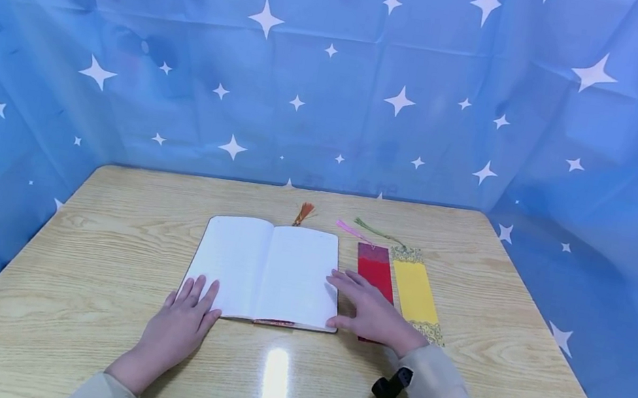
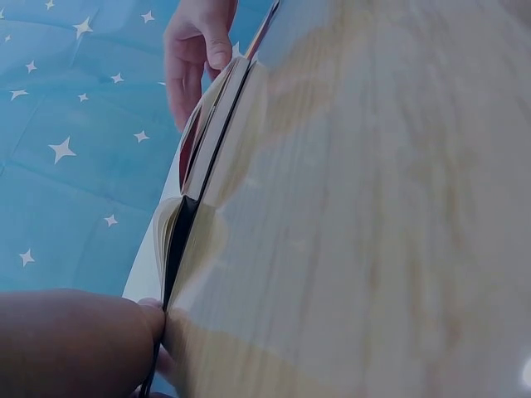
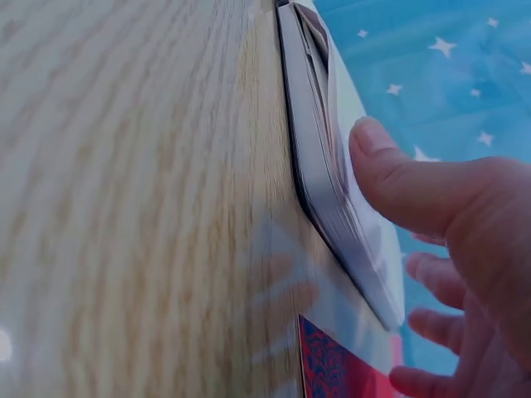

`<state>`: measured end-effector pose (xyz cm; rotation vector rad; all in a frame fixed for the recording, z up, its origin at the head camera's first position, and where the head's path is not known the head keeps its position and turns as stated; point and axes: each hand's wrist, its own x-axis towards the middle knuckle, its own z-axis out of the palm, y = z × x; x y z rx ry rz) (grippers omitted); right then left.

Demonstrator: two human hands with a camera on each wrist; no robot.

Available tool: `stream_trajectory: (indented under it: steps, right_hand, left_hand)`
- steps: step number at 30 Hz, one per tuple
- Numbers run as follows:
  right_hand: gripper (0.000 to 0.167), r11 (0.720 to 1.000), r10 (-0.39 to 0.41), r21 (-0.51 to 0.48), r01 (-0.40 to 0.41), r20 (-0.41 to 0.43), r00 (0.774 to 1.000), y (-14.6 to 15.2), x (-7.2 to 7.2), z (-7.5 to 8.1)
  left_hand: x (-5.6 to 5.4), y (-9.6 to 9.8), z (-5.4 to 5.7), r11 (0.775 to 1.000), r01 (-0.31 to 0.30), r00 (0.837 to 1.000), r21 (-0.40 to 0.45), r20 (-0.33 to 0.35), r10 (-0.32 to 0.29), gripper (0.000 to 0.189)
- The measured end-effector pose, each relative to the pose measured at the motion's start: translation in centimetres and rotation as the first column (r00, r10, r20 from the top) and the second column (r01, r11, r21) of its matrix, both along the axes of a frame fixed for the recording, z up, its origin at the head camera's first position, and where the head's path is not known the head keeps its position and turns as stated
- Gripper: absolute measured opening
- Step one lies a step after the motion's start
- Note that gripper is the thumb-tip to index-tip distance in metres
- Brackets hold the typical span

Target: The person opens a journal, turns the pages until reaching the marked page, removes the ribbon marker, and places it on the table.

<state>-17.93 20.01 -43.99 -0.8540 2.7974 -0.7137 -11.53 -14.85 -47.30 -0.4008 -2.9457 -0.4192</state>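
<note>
An open notebook (image 1: pixel 302 272) with blank-looking pages lies on the table. My left hand (image 1: pixel 179 322) rests on the lower left corner of its left page, fingers extended. Over the right page's outer edge is my right hand (image 1: pixel 367 309), its fingers spread and slightly bent; in the right wrist view the thumb (image 3: pixel 390 166) is by the page edges. Between the pages sits a bookmark, whose reddish patterned end (image 1: pixel 274 322) shows below and whose orange tassel (image 1: pixel 304 212) sticks out above. The rest of it is hidden under the right-hand pages.
Right of the notebook lie a red bookmark (image 1: pixel 375 269) with a pink tassel (image 1: pixel 351 229), partly behind my right hand, and a yellow bookmark (image 1: pixel 417 289) with a green tassel (image 1: pixel 376 230). A blue star-patterned curtain (image 1: pixel 335 91) surrounds the wood-grain table (image 1: pixel 122 231).
</note>
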Motion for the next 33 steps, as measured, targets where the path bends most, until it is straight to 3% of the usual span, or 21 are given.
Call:
stream_trajectory:
  steps: [14,23,33]
  right_hand:
    - [0.074,0.999,0.039,0.009,-0.04,0.047,0.998,-0.4,-0.4,-0.1]
    - [0.06,1.0,0.015,0.001,-0.015,-0.028,0.999,-1.0,-0.6,0.1]
    - [0.048,0.99,-0.076,-0.126,0.064,-0.095,0.993,-1.6,-0.2,0.5]
  left_hand:
    - [-0.1,-0.1,0.1,1.0,0.002,1.0,-0.002,-0.001,-0.002,0.051]
    - [-0.4,0.1,0.4,1.0,-0.013,1.0,-0.02,0.024,0.013,0.051]
    - [-0.4,0.7,1.3,0.999,-0.045,0.992,-0.029,0.113,0.048,0.053]
